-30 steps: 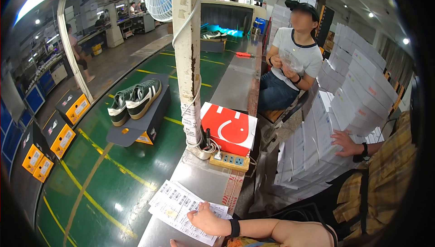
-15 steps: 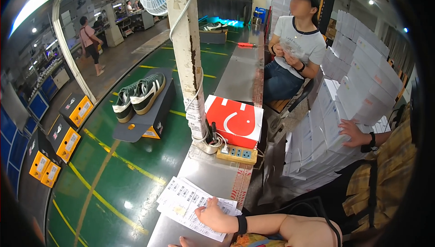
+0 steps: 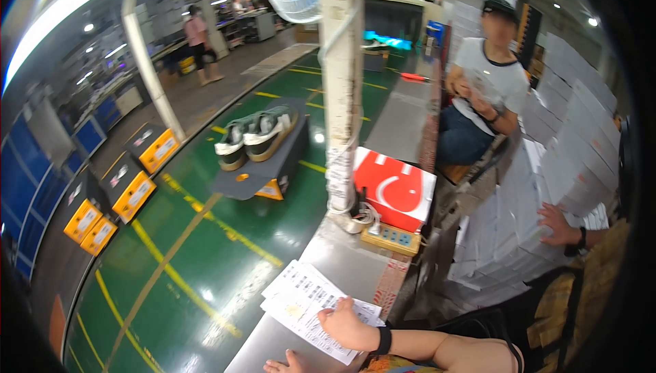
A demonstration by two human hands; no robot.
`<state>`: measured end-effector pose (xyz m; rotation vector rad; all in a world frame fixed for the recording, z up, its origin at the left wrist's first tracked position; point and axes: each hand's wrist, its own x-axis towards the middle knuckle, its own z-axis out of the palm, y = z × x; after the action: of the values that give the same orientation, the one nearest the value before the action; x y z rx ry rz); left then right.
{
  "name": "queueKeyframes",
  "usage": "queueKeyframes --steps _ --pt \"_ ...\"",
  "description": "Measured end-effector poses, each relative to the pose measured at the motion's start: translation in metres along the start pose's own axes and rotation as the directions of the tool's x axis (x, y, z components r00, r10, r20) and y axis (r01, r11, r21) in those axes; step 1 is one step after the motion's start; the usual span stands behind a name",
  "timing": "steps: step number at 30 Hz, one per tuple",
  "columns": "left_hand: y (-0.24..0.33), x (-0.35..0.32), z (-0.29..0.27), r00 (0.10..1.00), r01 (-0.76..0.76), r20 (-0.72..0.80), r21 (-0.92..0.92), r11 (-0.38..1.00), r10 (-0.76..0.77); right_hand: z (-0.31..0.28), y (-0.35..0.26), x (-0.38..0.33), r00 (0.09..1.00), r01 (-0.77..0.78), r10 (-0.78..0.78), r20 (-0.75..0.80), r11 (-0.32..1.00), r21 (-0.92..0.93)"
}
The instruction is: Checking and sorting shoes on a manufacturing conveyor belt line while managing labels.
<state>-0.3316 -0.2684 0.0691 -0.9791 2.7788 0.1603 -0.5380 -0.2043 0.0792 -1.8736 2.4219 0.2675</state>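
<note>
My left hand (image 3: pixel 348 327), a black band on its wrist, rests on a sheaf of printed label sheets (image 3: pixel 301 298). Its fingers are slightly bent, with a gap between thumb and fingers, and it grips nothing. The sheets lie fanned on the metal ledge (image 3: pixel 335 246) beside the green conveyor belt. Out to the right, my right hand (image 3: pixel 559 226) also wears a black band. It lies open, fingers spread, against stacked white boxes (image 3: pixel 499 226). Another person's hand (image 3: pixel 285 363), partly cut off by the lower edge, sits on the ledge near the sheets.
Green sneakers (image 3: pixel 256 137) stand on a grey shoebox (image 3: pixel 290 157) on the green belt (image 3: pixel 178 291). A post (image 3: pixel 339 86), red carton (image 3: pixel 393 185) and power strip (image 3: pixel 389 237) line the ledge. Orange-ended shoeboxes (image 3: pixel 133 198) sit left. A seated co-worker (image 3: pixel 485 79) holds clear plastic.
The view has swung left, so the scene sits farther right. My left hand stays on the sheets and my right hand on the boxes. The walking person in the back has moved slightly.
</note>
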Motion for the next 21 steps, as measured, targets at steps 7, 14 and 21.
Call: queueKeyframes --steps 7,14,21 --pt "0.004 0.000 0.004 0.997 0.072 0.035 -0.063 0.995 -0.070 0.008 0.008 -0.005 0.998 0.052 -0.053 -0.027 0.998 -0.041" --pt "0.003 0.002 0.011 0.992 0.080 0.104 -0.128 0.989 -0.067 0.009 0.008 -0.006 1.000 0.015 -0.013 0.021 0.995 -0.102" --pt "-0.002 0.001 0.007 1.000 0.029 -0.001 0.031 0.999 -0.029 0.035 -0.005 0.008 0.994 -0.053 0.036 -0.105 0.985 -0.162"
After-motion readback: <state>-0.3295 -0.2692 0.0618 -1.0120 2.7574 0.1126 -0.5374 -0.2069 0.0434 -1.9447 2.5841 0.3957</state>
